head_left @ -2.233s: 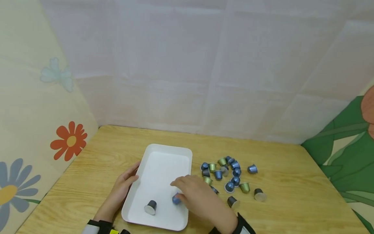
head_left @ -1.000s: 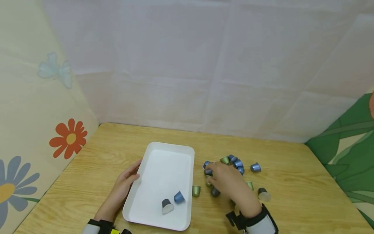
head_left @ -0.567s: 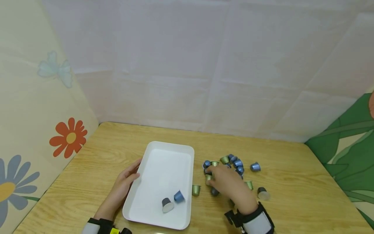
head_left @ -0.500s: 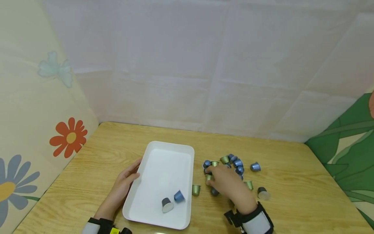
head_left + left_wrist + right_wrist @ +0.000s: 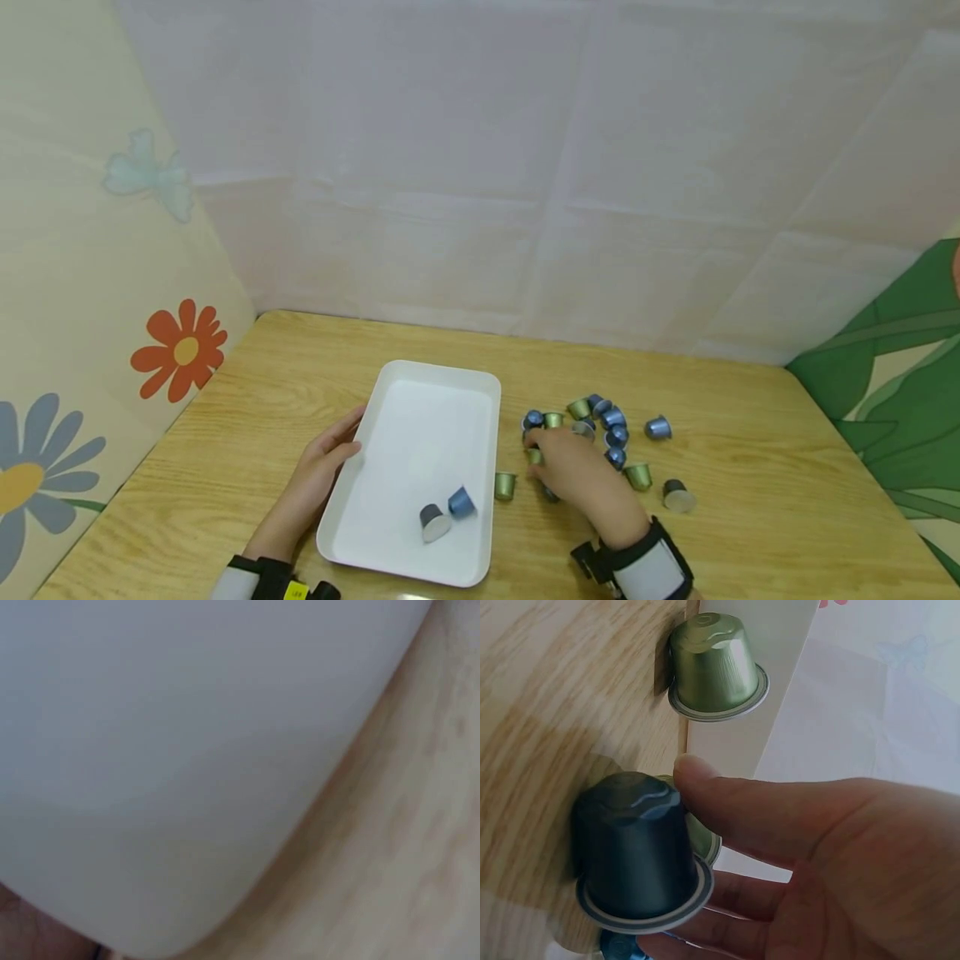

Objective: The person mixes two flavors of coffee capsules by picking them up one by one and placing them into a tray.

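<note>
My left hand (image 5: pixel 318 471) holds the left side of a white tray (image 5: pixel 412 442), thumb at the rim. Inside the tray lie a dark coffee capsule (image 5: pixel 433 523) and a blue coffee capsule (image 5: pixel 461 502), close together near its front right. To the right of the tray, my right hand (image 5: pixel 581 475) is at the pile's left edge, pinching a green coffee capsule (image 5: pixel 703 834) between thumb and fingers. In the right wrist view a dark blue capsule (image 5: pixel 634 847) stands in front of it, partly hiding it.
Another green capsule (image 5: pixel 506 486) sits right by the tray's right wall. Several blue and green capsules, such as a blue one (image 5: pixel 612 417), form a loose pile beyond my right hand. Farther right are a stray blue capsule (image 5: pixel 657 427) and a dark one (image 5: pixel 678 496).
My right hand has left the blue capsule in the tray and moved right to the pile. The dark capsule has shifted towards the blue one. A green capsule now sits beside the tray.
</note>
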`<act>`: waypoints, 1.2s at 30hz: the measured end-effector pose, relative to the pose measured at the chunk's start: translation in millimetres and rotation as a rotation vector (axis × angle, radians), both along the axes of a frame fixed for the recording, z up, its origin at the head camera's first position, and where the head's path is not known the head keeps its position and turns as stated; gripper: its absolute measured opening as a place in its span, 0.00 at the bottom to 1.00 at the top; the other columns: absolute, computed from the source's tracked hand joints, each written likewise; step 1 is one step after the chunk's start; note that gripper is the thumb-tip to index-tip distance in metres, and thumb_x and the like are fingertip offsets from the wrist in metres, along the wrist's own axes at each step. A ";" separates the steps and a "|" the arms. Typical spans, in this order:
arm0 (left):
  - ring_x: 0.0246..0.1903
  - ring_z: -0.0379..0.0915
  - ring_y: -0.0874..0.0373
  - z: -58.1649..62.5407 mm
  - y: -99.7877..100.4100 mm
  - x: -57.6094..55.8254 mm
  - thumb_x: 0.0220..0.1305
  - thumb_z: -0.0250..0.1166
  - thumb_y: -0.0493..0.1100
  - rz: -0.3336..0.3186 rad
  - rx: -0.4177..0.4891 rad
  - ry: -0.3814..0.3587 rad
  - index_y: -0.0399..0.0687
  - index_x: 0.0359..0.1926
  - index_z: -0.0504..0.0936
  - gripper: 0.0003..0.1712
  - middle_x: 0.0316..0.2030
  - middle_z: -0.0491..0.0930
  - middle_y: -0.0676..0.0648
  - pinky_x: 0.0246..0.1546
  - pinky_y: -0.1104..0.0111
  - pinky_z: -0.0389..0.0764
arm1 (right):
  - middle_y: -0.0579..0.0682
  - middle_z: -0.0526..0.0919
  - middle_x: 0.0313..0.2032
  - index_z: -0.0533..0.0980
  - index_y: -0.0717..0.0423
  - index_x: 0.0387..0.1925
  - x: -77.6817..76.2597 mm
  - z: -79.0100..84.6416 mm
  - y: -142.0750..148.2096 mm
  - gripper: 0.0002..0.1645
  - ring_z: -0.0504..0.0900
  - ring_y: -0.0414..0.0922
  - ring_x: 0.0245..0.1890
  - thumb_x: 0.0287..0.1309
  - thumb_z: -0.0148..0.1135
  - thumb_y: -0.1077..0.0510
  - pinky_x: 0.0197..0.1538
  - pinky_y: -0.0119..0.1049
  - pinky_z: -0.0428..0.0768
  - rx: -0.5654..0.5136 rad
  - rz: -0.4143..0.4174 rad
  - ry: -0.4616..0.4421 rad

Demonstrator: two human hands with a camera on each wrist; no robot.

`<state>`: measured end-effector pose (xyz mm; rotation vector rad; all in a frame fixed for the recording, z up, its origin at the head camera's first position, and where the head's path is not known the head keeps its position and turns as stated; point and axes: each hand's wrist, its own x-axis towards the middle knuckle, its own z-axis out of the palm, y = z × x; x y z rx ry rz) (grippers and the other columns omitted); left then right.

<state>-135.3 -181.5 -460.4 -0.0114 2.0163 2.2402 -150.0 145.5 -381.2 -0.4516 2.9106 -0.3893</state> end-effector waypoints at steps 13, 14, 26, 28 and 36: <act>0.68 0.58 0.46 5.0 0.1 0.4 0.73 0.49 0.35 -0.017 -0.004 0.009 0.41 0.75 0.59 0.30 0.73 0.58 0.40 0.52 0.73 0.74 | 0.53 0.85 0.42 0.82 0.58 0.47 -0.4 0.7 -1.1 0.18 0.83 0.50 0.41 0.54 0.73 0.60 0.41 0.45 0.81 0.011 0.018 0.016; 0.68 0.58 0.47 5.0 0.2 0.4 0.73 0.49 0.35 -0.016 -0.003 0.006 0.41 0.75 0.59 0.30 0.73 0.58 0.40 0.52 0.73 0.74 | 0.53 0.85 0.42 0.82 0.58 0.47 -0.4 0.5 -0.9 0.17 0.84 0.50 0.42 0.54 0.73 0.60 0.42 0.45 0.82 0.014 0.022 0.017; 0.67 0.59 0.45 1.5 0.3 -0.6 0.73 0.49 0.34 -0.019 0.014 0.007 0.41 0.75 0.59 0.31 0.73 0.58 0.39 0.52 0.71 0.75 | 0.56 0.84 0.49 0.81 0.57 0.51 4.9 10.6 2.3 0.17 0.81 0.55 0.50 0.59 0.68 0.61 0.51 0.53 0.78 -0.017 -0.008 -0.004; 0.67 0.59 0.45 1.3 0.3 -0.7 0.73 0.49 0.34 -0.019 0.013 0.005 0.41 0.75 0.59 0.31 0.73 0.58 0.39 0.52 0.71 0.75 | 0.55 0.83 0.50 0.81 0.57 0.51 6.4 13.3 2.2 0.17 0.81 0.55 0.51 0.59 0.68 0.61 0.52 0.53 0.78 -0.018 -0.010 0.004; 0.68 0.59 0.46 1.9 0.4 -0.3 0.73 0.49 0.34 -0.007 0.004 -0.001 0.41 0.75 0.59 0.31 0.73 0.59 0.40 0.52 0.72 0.75 | 0.54 0.84 0.49 0.80 0.58 0.51 13.5 24.0 0.7 0.16 0.81 0.54 0.50 0.62 0.67 0.60 0.51 0.51 0.79 -0.038 0.026 0.043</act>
